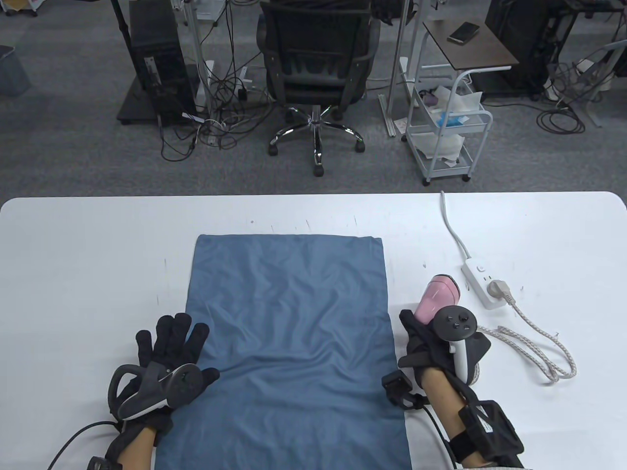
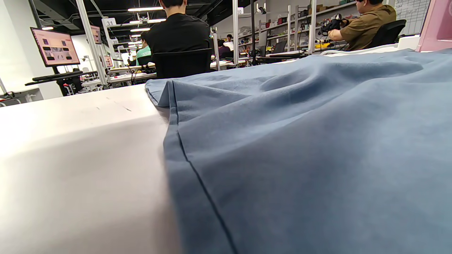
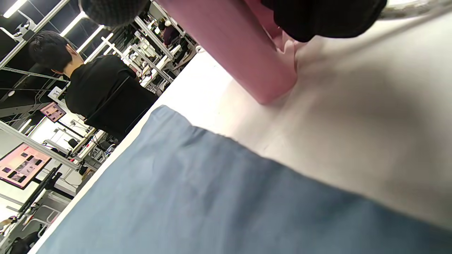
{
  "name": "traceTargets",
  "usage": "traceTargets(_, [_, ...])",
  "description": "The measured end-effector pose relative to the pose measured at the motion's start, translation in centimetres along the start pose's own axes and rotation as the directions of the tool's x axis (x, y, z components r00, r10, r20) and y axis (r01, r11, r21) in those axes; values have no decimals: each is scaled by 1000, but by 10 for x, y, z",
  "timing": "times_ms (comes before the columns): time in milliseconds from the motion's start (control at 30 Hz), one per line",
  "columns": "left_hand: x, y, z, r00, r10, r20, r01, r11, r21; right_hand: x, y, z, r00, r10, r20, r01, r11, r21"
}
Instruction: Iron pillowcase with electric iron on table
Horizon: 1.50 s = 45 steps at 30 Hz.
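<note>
A blue pillowcase [image 1: 294,333] lies spread and wrinkled on the white table [image 1: 88,254]; it also shows in the left wrist view [image 2: 300,148] and the right wrist view [image 3: 183,204]. My left hand [image 1: 169,350] lies flat with fingers spread at the pillowcase's left edge, thumb on the cloth. My right hand [image 1: 431,342] grips the pink electric iron [image 1: 437,297], which rests on the table just right of the pillowcase. The iron also shows in the right wrist view [image 3: 233,46], and a corner of it in the left wrist view [image 2: 438,26].
A white power strip [image 1: 482,281] lies right of the iron with the iron's plug [image 1: 500,290] in it. The braided cord [image 1: 539,347] loops over the table at the right. An office chair [image 1: 316,73] and a cart [image 1: 448,132] stand beyond the far edge.
</note>
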<state>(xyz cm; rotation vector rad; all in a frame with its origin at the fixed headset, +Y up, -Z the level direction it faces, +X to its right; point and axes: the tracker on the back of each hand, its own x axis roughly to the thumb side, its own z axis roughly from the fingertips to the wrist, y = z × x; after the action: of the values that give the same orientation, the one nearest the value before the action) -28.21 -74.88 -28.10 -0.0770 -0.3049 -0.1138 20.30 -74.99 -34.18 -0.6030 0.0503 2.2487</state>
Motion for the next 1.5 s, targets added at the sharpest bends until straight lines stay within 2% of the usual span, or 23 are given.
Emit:
traceTargets(233, [0,-1,0,1000,-3,-1,3,1000,-13,-4,-16,-2,1000,-16,12,16,999,-38])
traceTargets(367, [0,-1,0,1000,3,-4,-4,1000,-20,-3,-25,-4,996,-23,87,30,996,-80])
traceTargets(467, [2,-3,-2,1000,14,5,-14,999,-53,-4,-30,-10,986,35,161,-16,993,-114])
traceTargets(667, [22,6,-15,995,13,94,-3,995,-104,3,-45,-14,959,111,259,-74,986,-148])
traceTargets(800, [55,25,-36,979,-67,192,108,972,-210,22,-55,-3,871,311,379,-239,944,-227])
traceTargets(967, [107,43,-71,943,-119,312,221,923,-314,41,-58,17,739,414,532,-281,907,-315])
traceTargets(1167, [156,33,-110,920,-16,391,191,891,-413,55,-55,38,566,504,653,-317,864,-391])
traceTargets(1267, [166,24,-122,914,2,406,186,887,-422,59,-49,46,493,520,697,-337,853,-397])
traceTargets(1500, [171,18,-133,905,50,422,137,906,-401,68,-40,59,380,527,760,-336,844,-417])
